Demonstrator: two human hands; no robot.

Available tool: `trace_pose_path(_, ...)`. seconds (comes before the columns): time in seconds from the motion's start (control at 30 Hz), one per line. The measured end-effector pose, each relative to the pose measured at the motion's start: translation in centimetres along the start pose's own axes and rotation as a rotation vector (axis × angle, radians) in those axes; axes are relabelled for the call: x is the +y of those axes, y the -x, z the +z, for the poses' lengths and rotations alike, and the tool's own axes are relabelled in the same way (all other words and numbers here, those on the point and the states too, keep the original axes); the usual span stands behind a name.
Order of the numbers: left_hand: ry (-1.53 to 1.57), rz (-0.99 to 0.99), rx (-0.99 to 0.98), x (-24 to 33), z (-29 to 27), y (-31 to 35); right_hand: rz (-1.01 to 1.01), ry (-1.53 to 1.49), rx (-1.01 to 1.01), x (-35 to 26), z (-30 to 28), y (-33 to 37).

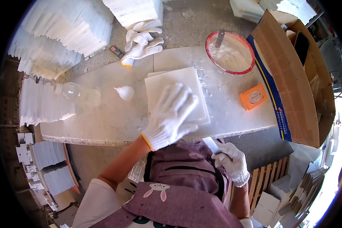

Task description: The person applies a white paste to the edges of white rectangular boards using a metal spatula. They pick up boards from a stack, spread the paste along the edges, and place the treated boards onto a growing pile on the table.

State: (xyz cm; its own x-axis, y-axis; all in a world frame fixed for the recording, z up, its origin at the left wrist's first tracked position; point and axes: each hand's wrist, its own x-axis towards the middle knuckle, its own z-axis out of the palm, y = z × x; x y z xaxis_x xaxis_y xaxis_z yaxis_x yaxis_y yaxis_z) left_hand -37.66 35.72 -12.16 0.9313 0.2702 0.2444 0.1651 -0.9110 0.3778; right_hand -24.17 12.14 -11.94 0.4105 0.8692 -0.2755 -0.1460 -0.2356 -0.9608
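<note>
White square tiles (pixel 176 81) lie stacked near the middle of a long pale stone worktop (pixel 102 121), their edges roughly lined up, the top one slightly askew over the one beneath.

That worktop runs across the view from left to right, dusty and smeared. Around it, the biggest things are the tall stacks of white tiles (pixel 60 26) at the upper left and a large open cardboard box (pixel 292 83) standing at the right end of the slab. Behind the square tiles sits a round red-rimmed basin (pixel 230 53) holding whitish paste, with a flat metal tool resting in it. A clear plastic bottle (pixel 78 93) lies on its side on the left part of the slab, and a spare pair of white work gloves (pixel 142 43) lies at the far edge. An orange rectangular block (pixel 253 97) sits between the tiles and the box. A small white teardrop-shaped nozzle cap (pixel 125 92) rests just left of the tiles.

The left hand (pixel 173 116), in a white knit glove, lies flat and spread open on the top tile, pressing on it, gripping nothing. The right hand (pixel 231 159), gloved too, is held low by the apron, below the slab's edge, closed around a small white flat piece (pixel 210 144).
</note>
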Motion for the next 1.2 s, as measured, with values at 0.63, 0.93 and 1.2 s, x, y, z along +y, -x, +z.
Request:
trace_pose_path(0.63, 0.571, -0.28, -0.362, 3.5, 0.6, 8.7, 0.043, 0.045, 0.023, -1.2, 1.7, -6.7)
trace_pose_path(0.93, 0.31, -0.201, 0.187, 3.0, 0.4, 7.5, -0.129, 0.424, 0.089, -1.6, 1.0, -12.9)
trace_pose_path(1.2, 0.272, -0.243, 0.165, 2.3, 1.1, 7.0, -0.309, 0.529, 0.025, -1.2, 0.8, -13.9)
